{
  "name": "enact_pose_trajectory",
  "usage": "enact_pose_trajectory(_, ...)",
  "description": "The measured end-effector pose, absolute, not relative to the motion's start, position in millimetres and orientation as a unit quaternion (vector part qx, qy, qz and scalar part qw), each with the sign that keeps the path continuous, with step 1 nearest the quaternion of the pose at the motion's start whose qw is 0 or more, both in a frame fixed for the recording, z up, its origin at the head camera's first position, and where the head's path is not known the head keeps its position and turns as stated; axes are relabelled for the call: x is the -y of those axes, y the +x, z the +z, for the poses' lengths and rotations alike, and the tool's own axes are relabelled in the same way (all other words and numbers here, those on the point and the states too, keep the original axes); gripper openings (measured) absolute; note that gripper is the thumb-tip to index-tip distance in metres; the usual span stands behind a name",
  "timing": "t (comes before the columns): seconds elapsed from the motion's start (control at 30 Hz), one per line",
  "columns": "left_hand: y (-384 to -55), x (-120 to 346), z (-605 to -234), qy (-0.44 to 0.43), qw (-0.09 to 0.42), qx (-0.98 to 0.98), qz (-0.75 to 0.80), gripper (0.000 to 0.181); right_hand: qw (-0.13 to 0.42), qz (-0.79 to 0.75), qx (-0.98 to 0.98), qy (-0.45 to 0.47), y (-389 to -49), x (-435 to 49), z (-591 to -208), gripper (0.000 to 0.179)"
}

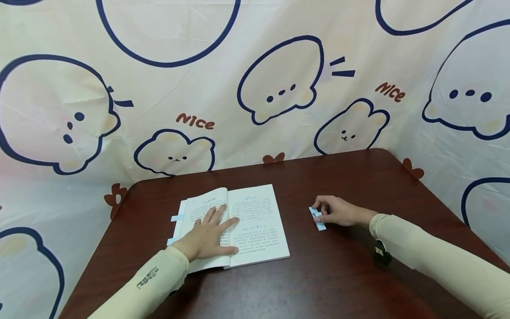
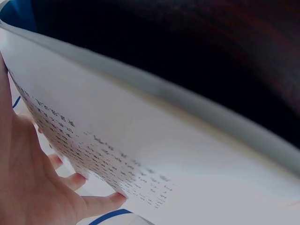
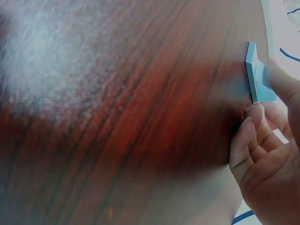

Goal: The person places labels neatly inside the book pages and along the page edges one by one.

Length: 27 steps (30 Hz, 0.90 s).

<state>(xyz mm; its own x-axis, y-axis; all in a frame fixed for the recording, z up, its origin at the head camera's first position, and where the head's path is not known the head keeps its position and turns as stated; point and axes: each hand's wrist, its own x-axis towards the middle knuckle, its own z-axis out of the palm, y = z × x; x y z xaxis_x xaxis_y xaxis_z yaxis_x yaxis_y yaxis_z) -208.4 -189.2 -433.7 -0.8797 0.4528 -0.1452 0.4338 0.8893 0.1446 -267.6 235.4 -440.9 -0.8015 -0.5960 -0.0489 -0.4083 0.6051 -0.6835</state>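
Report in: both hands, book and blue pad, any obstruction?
Left hand resting spread on open book. Right hand pinching at blue sticky-note pad, right of book. No obstruction seen between book and pad.

Reads as a small study or reading corner, closed in by pale fabric point(image 1: 223, 93) at the back and on both sides. Printed with navy outlines of rounded, bear-like animals point(image 1: 175, 150), brown flowers point(image 1: 113, 198) and the word "Nice" point(image 1: 195, 122), hence homelike and playful. Creased in places, so more like hung cloth than painted wall. Furnished with a dark reddish-brown, wood-grained table point(image 1: 251, 292) with rounded far corners and a glossy top. Equipped for desk work, judging by an open book point(image 1: 255, 235) with blue tabs point(image 1: 177, 218) along its left edge and a little light-blue pad point(image 1: 321, 226) nearby. Hard to tell from these views between a private home and a screened-off nook elsewhere.
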Motion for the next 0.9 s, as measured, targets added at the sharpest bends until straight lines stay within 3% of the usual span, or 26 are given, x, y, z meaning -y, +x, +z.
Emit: enact_pose_trajectory(0.9, -207, 189, -430, 0.226, 0.098, -0.967, 0.058, 0.09, 0.11, -0.248, -0.93, -0.248, -258, -224, -425, 0.017)
